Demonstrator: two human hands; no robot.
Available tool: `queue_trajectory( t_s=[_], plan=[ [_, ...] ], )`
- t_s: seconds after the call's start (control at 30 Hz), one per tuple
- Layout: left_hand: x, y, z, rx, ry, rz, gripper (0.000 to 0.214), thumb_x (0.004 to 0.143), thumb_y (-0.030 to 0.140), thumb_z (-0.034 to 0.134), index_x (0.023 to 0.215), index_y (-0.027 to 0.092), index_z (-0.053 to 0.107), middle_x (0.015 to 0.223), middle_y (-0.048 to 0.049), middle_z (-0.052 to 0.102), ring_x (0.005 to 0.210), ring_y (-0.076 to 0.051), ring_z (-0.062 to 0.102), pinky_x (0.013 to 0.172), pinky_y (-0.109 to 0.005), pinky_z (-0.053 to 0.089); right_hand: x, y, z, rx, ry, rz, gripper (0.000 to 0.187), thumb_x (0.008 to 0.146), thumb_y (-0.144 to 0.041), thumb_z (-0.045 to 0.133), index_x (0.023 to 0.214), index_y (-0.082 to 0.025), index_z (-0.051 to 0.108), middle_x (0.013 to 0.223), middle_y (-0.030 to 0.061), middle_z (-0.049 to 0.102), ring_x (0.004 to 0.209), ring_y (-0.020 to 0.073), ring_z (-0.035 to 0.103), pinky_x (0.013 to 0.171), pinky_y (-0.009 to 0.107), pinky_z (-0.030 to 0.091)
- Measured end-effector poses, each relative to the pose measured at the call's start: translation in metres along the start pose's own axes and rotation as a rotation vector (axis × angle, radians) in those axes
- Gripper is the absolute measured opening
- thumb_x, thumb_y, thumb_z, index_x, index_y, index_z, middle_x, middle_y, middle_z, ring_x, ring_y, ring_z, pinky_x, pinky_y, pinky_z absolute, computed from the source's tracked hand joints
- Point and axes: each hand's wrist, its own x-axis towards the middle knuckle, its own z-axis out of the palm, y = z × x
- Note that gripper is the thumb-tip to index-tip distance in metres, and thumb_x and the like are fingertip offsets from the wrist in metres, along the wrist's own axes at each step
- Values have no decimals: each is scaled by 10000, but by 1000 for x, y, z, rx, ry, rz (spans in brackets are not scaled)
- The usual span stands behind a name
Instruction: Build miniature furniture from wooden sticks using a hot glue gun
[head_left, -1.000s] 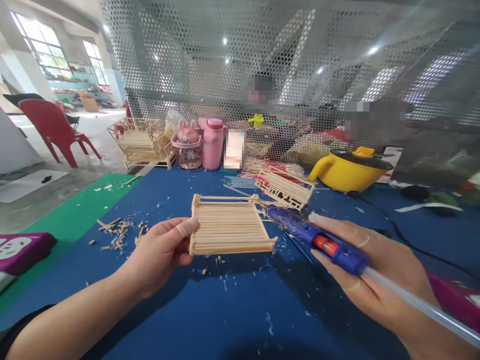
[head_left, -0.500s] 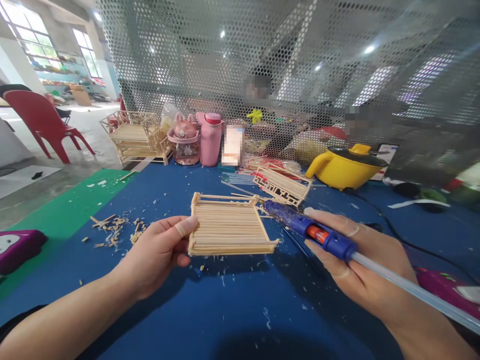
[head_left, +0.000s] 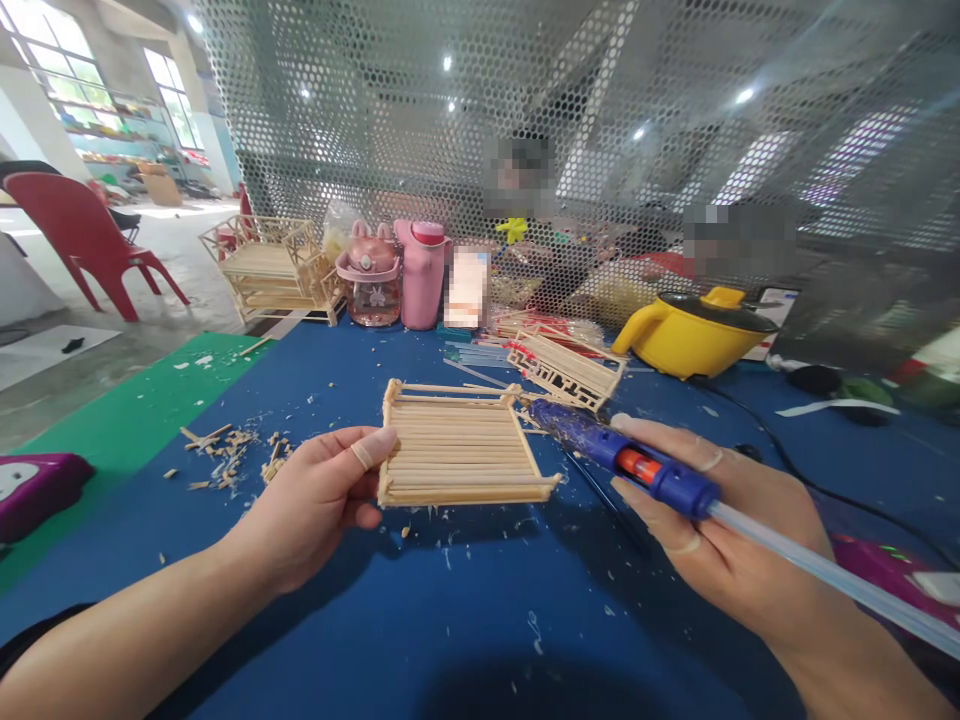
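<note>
A red chair [head_left: 75, 230] stands on the concrete floor at far left, beyond a purple device [head_left: 45, 490] on the green strip [head_left: 142, 420] beside the blue tabletop [head_left: 465, 620]. Stick scraps [head_left: 221, 460] litter the work surface below a tiered wooden model [head_left: 262, 265]. A worker's left hand [head_left: 319, 500], a pale band round its thumb, pinches the near-left edge of a flat stick panel [head_left: 457, 440], thumb on top and fingers beneath. The panel is over the tabletop, midway between the two hands, which are well apart. Behind it, a pink-lidded jar [head_left: 375, 290] and a pink flask [head_left: 424, 285] sit side by side before a perforated metal screen [head_left: 360, 130]. A smaller stick frame [head_left: 566, 370] leans just past the panel's far-right corner, where the nose of a blue glue gun [head_left: 585, 435] points; from here, contact cannot be told. The right hand [head_left: 750, 540] is wrapped round the gun, a clear glue stick [head_left: 817, 570] trailing from its back. Beyond that hand rests a yellow pot [head_left: 682, 335]; another purple device [head_left: 885, 580] lies at far right.
</note>
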Motion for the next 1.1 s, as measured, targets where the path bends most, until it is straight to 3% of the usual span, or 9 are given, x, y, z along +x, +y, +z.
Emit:
queue_trajectory(
  t_s=[0.23,0.77,1.0,1.1],
  plan=[
    [-1,0,0,-1,-13,1,218,764,308,692,873,120,702,613,-8,618,462,-55,499,342,-97,375,1,-1,3,-7,-16,-21,302,820,-213,535,1119,-195,569,942,68,735,786,211,709,698,282,544],
    [1,-1,-2,-14,-11,-19,201,798,302,662,892,129,703,668,-17,640,452,-42,492,328,-91,369,1,0,-1,38,17,25,280,850,-278,553,1126,-226,551,956,54,734,781,210,711,682,272,559],
    [2,-2,-3,-11,-5,-24,203,796,308,667,880,126,698,642,-11,626,451,-40,482,334,-89,365,-8,2,3,66,197,216,380,798,-212,631,1173,-250,581,1056,48,701,905,236,685,817,297,536],
    [2,-2,-3,-8,-11,-21,219,791,316,673,900,128,696,649,-8,622,465,-44,491,341,-93,368,-7,13,7,18,286,345,291,821,-277,596,1097,-194,637,1108,95,679,998,266,650,881,349,498]
  ],
)
